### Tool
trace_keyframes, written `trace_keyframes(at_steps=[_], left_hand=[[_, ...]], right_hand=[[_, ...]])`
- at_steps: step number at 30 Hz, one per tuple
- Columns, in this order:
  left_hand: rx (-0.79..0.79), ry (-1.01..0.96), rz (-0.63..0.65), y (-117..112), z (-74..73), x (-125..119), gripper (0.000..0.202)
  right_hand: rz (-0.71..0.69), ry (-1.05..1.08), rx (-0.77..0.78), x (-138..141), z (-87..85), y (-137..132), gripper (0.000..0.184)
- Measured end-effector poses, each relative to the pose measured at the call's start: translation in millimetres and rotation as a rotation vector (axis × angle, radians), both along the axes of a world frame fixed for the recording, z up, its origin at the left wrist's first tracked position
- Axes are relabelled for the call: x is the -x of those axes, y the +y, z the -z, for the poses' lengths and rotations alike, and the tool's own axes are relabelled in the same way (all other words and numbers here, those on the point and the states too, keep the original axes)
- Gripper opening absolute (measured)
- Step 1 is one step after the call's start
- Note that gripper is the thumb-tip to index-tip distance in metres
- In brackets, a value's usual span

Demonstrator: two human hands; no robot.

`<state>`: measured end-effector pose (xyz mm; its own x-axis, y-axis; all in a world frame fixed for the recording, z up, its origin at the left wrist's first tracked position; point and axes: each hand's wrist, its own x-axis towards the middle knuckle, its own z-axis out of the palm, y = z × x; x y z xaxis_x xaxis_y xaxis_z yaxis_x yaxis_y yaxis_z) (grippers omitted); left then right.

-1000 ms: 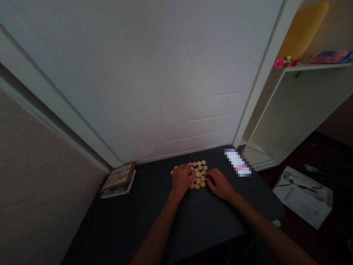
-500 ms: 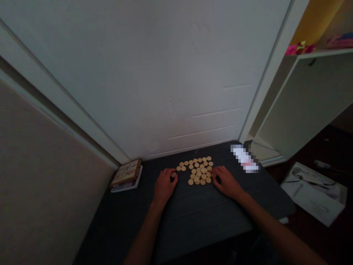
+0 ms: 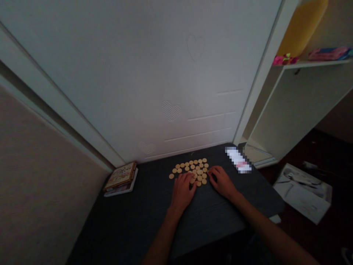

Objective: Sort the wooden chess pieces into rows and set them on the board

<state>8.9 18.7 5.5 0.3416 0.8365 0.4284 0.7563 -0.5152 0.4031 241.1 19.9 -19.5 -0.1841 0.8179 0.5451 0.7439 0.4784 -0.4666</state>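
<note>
Small round wooden discs lie in a loose cluster on the dark table, some overlapping. A row of discs runs along the cluster's far side, and a single disc sits at its left end. My left hand is at the cluster's near left edge, thumb and forefinger closed around a disc; its other fingers are curled beside it. My right hand rests on the table at the cluster's right side. Its thumb and forefinger come together near the outermost discs, and their tips hide whatever is between them.
Stacked books lie at the table's left back corner. A blurred white item is at the back right. White panels with raised hearts stand behind the table. A white box sits on the floor, right of the table.
My left hand has left the disc at the row's left end and moved right to the cluster. My right hand stays beside the cluster. The camera view has shifted slightly.
</note>
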Motion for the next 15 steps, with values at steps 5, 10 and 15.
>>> trace_keyframes(at_steps=[5, 10, 15], left_hand=[[-0.018, -0.016, -0.022, -3, 9.1, 12, 0.023], [-0.051, -0.095, -0.042, 5, 15.4, 23, 0.02], [-0.061, -0.155, -0.09, 14, 16.7, 34, 0.015]], right_hand=[[-0.049, -0.012, -0.042, 9, -8.6, 0, 0.025], [-0.14, -0.071, -0.082, 20, -14.9, -2, 0.026], [-0.183, -0.12, -0.065, 25, -13.7, -6, 0.021]])
